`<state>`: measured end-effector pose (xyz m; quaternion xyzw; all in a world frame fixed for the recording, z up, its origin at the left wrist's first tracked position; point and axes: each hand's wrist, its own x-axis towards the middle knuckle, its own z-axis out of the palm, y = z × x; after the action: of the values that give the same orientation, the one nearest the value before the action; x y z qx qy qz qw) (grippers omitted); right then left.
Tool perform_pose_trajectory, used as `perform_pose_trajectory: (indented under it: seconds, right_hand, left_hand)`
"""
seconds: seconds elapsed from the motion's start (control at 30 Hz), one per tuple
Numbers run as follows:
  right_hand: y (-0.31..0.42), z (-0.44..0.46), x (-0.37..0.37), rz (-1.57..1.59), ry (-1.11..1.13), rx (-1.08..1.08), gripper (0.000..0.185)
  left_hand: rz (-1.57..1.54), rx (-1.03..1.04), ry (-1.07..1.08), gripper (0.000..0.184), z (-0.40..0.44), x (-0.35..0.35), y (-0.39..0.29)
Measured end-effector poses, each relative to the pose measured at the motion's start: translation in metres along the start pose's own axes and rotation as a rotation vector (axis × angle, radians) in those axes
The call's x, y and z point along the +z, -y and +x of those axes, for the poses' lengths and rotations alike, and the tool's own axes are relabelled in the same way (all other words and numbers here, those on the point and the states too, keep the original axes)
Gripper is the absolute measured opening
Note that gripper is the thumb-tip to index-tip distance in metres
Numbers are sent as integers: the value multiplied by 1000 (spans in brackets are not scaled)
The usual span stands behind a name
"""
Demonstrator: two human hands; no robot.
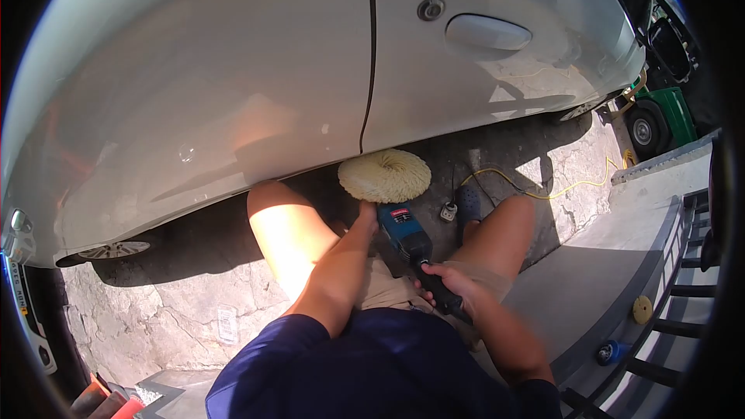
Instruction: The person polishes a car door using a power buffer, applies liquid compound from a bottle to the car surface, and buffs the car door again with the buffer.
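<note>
Between two bare hands, one blue-and-black power polisher (pixel 403 237) is held, with one round, cream-coloured, fluffy pad (pixel 384 175) at its far end. The polisher's black rear handle (pixel 446 295) is gripped by the right hand (pixel 456 279), its forearm angled forward and inward. The left arm is stretched forward, and the left hand (pixel 368 216) is placed beside the polisher's head, just below the pad; its fingers are mostly hidden, so its grip cannot be told. Ahead of both hands, the way is blocked by one silver-white car (pixel 233 70), with two wheels partly seen. The hands are flanked by two bent knees. Right of them, one yellow cable (pixel 570 188), one grey perforated clog (pixel 469 206) and one blue cylindrical container (pixel 612 353) are seen.
</note>
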<state>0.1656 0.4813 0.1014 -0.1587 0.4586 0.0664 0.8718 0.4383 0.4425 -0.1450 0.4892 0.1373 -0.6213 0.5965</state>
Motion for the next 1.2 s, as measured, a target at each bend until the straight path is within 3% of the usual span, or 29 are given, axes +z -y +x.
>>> perform_pose_trajectory:
  seconds: [0.17,0.27,0.33,0.67,0.73,0.87,0.93,1.03,1.2]
  right_hand:
    - [8,-17,13,124,-1,40,37]
    - [4,-19,17,-92,-101,-10,41]
    - [3,-18,17,-29,-85,34,43]
    - [6,-24,33,-8,-76,4,42]
    - [0,-16,26,-48,-134,21,41]
    - [-3,-1,22,-236,-216,-12,42]
    - [0,0,21,-232,-190,-3,44]
    - [7,-1,10,-114,-55,38,43]
    - [24,-10,4,37,136,115,46]
  left_hand:
    - [19,-6,-68,57,-6,9,6]
    - [24,-5,-99,56,5,9,13]
    - [23,-39,-128,55,-46,32,-9]
    - [24,-22,-72,53,-5,17,13]
    - [88,8,-48,54,40,-9,35]
    - [-2,-1,-147,61,20,8,24]
    - [-101,-23,-74,66,-24,23,0]
    - [44,-78,-178,74,0,14,5]
    - [147,15,-243,71,-47,27,-17]
